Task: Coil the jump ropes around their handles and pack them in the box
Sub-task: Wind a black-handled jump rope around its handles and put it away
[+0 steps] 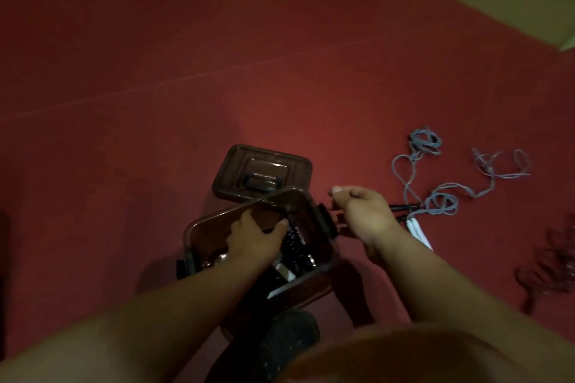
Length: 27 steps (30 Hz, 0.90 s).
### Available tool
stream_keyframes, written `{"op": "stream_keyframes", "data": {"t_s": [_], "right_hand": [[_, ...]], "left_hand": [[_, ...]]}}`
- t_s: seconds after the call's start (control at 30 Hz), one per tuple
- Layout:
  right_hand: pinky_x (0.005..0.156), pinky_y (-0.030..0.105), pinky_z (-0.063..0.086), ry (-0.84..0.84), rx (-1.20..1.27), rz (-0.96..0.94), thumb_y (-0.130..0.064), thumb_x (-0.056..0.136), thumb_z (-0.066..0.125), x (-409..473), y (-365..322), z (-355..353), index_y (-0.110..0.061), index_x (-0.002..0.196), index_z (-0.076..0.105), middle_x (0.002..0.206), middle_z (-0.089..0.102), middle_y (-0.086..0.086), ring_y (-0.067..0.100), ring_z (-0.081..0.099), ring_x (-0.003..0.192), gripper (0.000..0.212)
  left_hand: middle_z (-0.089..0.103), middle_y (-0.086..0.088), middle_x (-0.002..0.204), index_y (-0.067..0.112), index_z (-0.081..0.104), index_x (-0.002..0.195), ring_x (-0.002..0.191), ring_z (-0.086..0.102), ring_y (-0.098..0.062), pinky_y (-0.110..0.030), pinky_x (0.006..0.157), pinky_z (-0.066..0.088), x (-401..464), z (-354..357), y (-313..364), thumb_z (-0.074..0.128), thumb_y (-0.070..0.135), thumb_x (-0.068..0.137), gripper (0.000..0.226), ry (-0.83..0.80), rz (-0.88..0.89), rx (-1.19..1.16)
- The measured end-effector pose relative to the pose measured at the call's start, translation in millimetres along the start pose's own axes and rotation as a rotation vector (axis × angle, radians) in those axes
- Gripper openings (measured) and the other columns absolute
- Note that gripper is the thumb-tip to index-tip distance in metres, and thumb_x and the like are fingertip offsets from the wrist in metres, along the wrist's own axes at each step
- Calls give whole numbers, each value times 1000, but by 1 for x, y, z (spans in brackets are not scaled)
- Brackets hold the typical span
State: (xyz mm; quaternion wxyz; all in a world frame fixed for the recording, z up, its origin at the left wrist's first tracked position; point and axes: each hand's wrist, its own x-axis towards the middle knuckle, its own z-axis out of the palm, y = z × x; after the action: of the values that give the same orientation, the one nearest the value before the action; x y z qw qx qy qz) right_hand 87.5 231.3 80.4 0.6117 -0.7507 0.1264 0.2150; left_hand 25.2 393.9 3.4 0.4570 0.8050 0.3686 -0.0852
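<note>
One dark translucent plastic box (323,261) is seen on the red carpeted floor (155,71), the left hand (258,236) reaching inside, its grip unclear. The right hand (361,211) is curled beside it. Beyond lie one lid (236,171), two grey ropes (441,196) and one red rope (547,264).

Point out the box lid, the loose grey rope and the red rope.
box lid (236,165), head view, on its bare left part.
loose grey rope (441,196), head view, on the tangle by its handles.
red rope (557,261), head view, on its coiled middle.
</note>
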Motion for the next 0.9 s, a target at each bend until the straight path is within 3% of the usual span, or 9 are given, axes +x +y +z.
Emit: {"op": "stream_keyframes", "data": {"t_s": [0.07, 0.17, 0.3, 0.43, 0.53, 0.63, 0.73, 0.83, 0.9], "right_hand": [[51, 22, 41, 89, 31, -37, -22, 98, 55, -16, -9, -27, -14, 84, 61, 72, 58, 4, 15, 47, 55, 17], [46, 20, 39, 233, 38, -87, -24, 97, 58, -52, -15, -75, -14, 77, 60, 70, 58, 5, 15, 45, 54, 21], [50, 25, 36, 434, 46, -159, -28, 94, 62, -110, -24, -148, -10, 78, 60, 71, 51, 10, 18, 42, 59, 25], [50, 25, 40, 627, 8, -142, -34, 90, 68, -162, -24, -227, -7, 86, 68, 72, 55, 8, 19, 46, 59, 28], [46, 18, 40, 737, -108, -41, -40, 88, 68, -203, -8, -280, -4, 94, 70, 76, 60, 9, 19, 49, 58, 37], [53, 26, 42, 741, -223, 85, -49, 84, 69, -229, 12, -318, -5, 92, 70, 76, 64, 13, 21, 50, 61, 45], [48, 19, 41, 741, -310, 177, -49, 84, 69, -247, 32, -348, -6, 89, 71, 64, 58, 3, 15, 50, 52, 43], [52, 23, 46, 666, -412, 248, -52, 85, 66, -254, 53, -373, -11, 92, 71, 76, 64, 2, 12, 57, 64, 42], [57, 26, 50, 603, -424, 296, -54, 85, 65, -251, 67, -389, -12, 94, 71, 88, 69, 8, 16, 60, 70, 43]], "left_hand": [[58, -5, 129, 19, 50, 132, 117, 57, -25, -38, 102, 45, -14, 5, 35, 62, 76, 60, 93, -50, 119, -63], [56, -2, 124, 15, 50, 133, 116, 56, -20, -25, 96, 40, -43, 20, 94, 68, 57, 81, 69, -178, 312, -115], [67, -1, 102, 13, 65, 107, 97, 62, -17, -25, 83, 43, -91, 55, 176, 65, 54, 85, 46, -426, 554, -31], [71, -4, 82, 13, 68, 82, 73, 60, -16, -27, 69, 44, -150, 96, 245, 57, 60, 88, 49, -660, 839, 214], [74, -12, 87, 6, 70, 86, 74, 64, -22, -34, 79, 53, -199, 136, 277, 55, 59, 89, 55, -785, 980, 320], [74, -11, 90, 10, 69, 91, 80, 68, -25, -41, 86, 56, -235, 169, 289, 52, 66, 87, 58, -871, 1088, 421], [73, -11, 95, 8, 68, 96, 90, 68, -30, -37, 83, 53, -260, 201, 287, 47, 66, 89, 61, -937, 1151, 585], [71, -11, 92, 5, 67, 99, 86, 66, -28, -30, 72, 47, -269, 235, 276, 46, 62, 93, 61, -987, 1132, 727], [71, -12, 98, 10, 67, 97, 95, 66, -30, -33, 81, 50, -267, 260, 267, 44, 64, 92, 59, -1000, 1110, 795]]}}
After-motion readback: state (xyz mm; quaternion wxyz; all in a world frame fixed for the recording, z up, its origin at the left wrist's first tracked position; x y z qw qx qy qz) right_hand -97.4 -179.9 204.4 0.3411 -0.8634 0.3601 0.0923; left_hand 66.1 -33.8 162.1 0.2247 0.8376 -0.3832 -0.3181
